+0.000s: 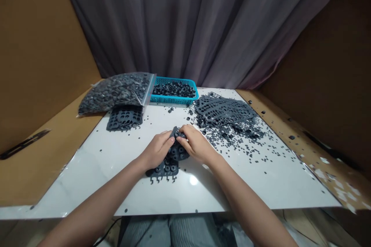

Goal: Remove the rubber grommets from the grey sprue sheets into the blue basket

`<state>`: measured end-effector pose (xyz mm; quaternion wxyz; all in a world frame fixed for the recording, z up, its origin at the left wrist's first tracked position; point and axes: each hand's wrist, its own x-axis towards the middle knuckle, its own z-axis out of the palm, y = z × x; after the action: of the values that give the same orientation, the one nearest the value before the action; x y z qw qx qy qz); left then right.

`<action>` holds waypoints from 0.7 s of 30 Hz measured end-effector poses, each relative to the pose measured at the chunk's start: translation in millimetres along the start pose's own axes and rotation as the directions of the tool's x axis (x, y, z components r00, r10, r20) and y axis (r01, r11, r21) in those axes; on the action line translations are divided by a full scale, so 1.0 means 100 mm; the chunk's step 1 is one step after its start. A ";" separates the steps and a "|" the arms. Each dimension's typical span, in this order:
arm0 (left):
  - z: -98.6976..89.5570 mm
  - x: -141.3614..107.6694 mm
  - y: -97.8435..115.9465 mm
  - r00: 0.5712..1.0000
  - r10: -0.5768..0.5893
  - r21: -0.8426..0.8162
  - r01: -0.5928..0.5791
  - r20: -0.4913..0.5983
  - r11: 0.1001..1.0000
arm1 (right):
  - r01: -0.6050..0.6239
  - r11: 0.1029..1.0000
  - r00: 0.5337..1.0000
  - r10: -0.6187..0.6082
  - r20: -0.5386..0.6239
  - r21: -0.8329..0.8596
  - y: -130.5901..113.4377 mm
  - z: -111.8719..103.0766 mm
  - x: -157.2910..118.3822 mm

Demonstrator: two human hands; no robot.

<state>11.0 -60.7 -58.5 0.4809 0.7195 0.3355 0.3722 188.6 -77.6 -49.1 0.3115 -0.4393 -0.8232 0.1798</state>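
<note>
Near the middle of the white table, my left hand (159,149) and my right hand (197,143) both grip a dark rubber sheet (180,153) with rows of round ring-shaped pieces. The fingers of each are closed on its upper part, thumbs close together. The sheet is tilted up off the tabletop. Beneath it and partly hidden lies another dark sheet (166,168) of the same kind, with small hooked tabs along its near edge. Whether a small piece is pinched between my fingers, I cannot make out.
A clear zip bag (116,92) full of dark small parts rests on a stack of sheets (125,119) at left. Behind stands a blue basket (174,100) of dark pieces. Punched-out sheets (226,109) are piled at right, with scattered dark bits (232,142). Cardboard walls (37,46) flank the table.
</note>
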 end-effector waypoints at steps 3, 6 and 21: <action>0.00 0.01 -0.02 0.998 0.042 0.110 -0.047 0.049 0.993 | -0.003 1.000 0.999 0.004 0.047 -0.031 0.00 0.01 0.01; -0.02 0.00 -0.03 0.993 0.045 0.174 -0.063 0.105 0.983 | -0.036 0.999 0.995 0.038 0.090 -0.024 0.02 0.01 0.00; 0.04 0.01 -0.19 0.983 -0.176 -0.404 0.181 0.050 0.897 | -0.218 0.328 0.950 0.287 0.123 0.919 0.06 0.37 0.03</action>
<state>13.0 -55.5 -77.1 0.6542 0.5721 0.3122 0.3837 166.3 -72.8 -79.1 0.4966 -0.3168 -0.4923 0.6409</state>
